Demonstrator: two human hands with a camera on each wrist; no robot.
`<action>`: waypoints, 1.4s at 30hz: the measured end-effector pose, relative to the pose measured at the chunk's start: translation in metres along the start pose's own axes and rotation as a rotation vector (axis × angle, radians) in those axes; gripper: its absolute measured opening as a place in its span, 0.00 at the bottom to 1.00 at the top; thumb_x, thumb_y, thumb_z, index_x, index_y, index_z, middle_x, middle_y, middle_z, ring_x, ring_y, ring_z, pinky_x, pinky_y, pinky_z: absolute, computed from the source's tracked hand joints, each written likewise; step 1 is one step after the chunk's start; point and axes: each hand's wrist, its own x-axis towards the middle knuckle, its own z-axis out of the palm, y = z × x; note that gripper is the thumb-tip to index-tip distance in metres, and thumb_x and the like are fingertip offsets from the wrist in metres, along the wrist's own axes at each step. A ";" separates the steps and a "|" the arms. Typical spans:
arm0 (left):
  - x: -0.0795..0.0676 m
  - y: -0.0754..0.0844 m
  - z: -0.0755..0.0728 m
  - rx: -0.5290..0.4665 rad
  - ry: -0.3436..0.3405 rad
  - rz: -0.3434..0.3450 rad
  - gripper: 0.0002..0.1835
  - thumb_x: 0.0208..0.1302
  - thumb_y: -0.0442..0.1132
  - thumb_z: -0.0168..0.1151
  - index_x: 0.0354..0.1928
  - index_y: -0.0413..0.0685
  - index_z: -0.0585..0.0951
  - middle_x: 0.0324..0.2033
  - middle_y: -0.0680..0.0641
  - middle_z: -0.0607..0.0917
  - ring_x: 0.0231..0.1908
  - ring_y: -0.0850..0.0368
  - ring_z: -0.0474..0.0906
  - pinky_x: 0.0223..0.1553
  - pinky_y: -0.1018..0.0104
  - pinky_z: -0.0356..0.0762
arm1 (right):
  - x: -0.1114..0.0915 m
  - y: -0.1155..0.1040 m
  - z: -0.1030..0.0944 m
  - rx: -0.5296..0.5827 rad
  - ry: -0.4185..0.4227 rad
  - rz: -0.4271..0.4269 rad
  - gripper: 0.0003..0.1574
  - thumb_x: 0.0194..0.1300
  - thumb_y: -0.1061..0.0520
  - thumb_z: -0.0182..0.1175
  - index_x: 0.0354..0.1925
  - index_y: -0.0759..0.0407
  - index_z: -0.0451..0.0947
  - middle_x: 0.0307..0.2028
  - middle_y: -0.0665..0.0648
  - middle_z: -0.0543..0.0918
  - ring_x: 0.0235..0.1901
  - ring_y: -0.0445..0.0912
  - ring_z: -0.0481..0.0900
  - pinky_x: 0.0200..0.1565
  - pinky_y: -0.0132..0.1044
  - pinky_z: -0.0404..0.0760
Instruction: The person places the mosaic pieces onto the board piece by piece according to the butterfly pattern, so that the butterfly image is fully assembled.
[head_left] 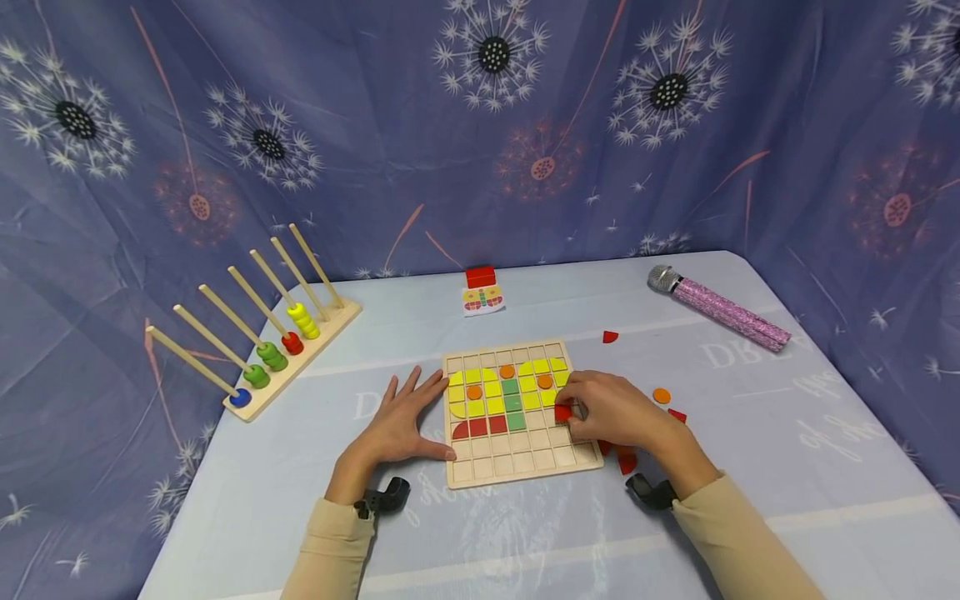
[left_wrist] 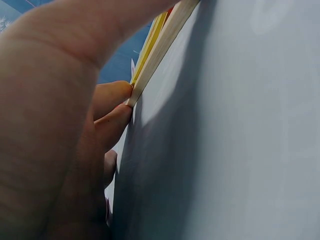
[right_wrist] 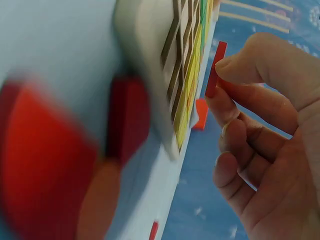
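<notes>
A square wooden grid board (head_left: 480,472) lies on the table with yellow, orange, green and red tiles in its cells. Spread along its left side, my left hand (head_left: 397,425) touches the edge with thumb and fingertips; the left wrist view shows fingertips (left_wrist: 120,117) against the board's rim. My right hand (head_left: 615,408) pinches a red tile (right_wrist: 216,70) between thumb and index finger, over the board's right part. Three dark red tiles (head_left: 477,427) sit in a row at the left. The cells under the right hand are partly hidden.
Loose red pieces (head_left: 627,462) lie right of the board, near an orange disc (head_left: 661,396). One red quarter piece (head_left: 610,337) is farther back. A pattern card (head_left: 483,298) stands behind the board, a bead rack (head_left: 292,367) left, a pink glittery microphone (head_left: 727,315) right.
</notes>
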 end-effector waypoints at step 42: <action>-0.002 0.003 0.000 -0.014 0.018 -0.022 0.65 0.31 0.80 0.65 0.74 0.60 0.59 0.73 0.58 0.56 0.73 0.49 0.38 0.69 0.45 0.30 | -0.015 0.028 -0.017 0.157 0.009 0.069 0.17 0.57 0.58 0.68 0.47 0.54 0.85 0.34 0.44 0.78 0.31 0.42 0.72 0.32 0.37 0.74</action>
